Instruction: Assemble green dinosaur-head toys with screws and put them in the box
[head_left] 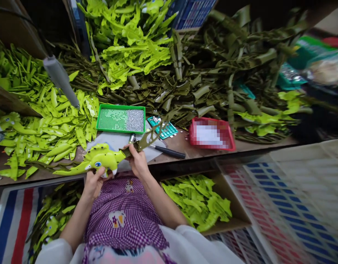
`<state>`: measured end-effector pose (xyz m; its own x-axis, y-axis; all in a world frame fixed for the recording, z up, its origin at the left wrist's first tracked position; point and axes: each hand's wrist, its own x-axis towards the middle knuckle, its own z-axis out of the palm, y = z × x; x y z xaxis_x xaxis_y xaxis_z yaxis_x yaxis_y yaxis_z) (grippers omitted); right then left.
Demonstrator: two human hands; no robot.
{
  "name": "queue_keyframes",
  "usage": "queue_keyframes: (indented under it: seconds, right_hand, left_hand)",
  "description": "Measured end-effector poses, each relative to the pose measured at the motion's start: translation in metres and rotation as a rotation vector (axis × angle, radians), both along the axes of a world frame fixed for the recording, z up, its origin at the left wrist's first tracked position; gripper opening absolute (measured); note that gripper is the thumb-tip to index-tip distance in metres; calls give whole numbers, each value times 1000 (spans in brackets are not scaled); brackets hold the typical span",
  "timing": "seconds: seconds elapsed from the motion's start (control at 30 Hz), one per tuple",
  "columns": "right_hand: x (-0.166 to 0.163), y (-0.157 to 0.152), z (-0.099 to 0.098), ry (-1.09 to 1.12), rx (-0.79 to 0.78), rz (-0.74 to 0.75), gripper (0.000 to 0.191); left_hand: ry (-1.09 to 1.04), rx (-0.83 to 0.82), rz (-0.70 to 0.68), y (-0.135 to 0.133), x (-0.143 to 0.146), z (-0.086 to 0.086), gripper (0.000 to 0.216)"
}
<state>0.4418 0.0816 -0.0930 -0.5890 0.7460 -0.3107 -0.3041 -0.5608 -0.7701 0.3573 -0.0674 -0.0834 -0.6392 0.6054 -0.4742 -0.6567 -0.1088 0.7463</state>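
Observation:
A lime-green plastic dinosaur-head toy (101, 159) with a blue eye is held between my hands at the bench's front edge. My left hand (94, 182) grips its underside, thumb near the white teeth. Closed around the joint with an olive-green plastic handle (150, 136) is my right hand (136, 161). The handle points up and to the right. Just beyond my right hand a hammer (169, 151) with a black grip lies on a grey sheet (155, 154). A green tray (121, 118) of small silver pieces stands behind the toy.
Lime-green parts (56, 124) heap on the left, olive parts (196, 84) at the back and right. A grey cylindrical tool (60, 80) hangs at left. A teal tray (162, 127) and red tray (212, 134) sit on the bench. Below stands a cardboard box (237, 216) of green parts.

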Motion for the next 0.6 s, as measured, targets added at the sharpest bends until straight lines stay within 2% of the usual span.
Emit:
queue_keyframes:
  seconds: [0.17, 0.23, 0.37, 0.43, 0.6]
  right_hand:
    - [1, 6, -5, -25, 217, 39, 30]
    - [4, 7, -5, -8, 240, 57, 30]
    - [14, 11, -4, 78, 185, 232, 38]
    - [19, 12, -3, 58, 136, 270, 41]
    - [23, 7, 4, -39, -34, 170, 32]
  left_hand:
    - [40, -3, -15, 5, 4, -1, 63]
    - [38, -4, -7, 6, 6, -1, 65]
    - [38, 9, -10, 5, 8, -3, 65]
    - [35, 13, -24, 4, 9, -5, 64]
    - [60, 7, -11, 6, 15, -11, 64]
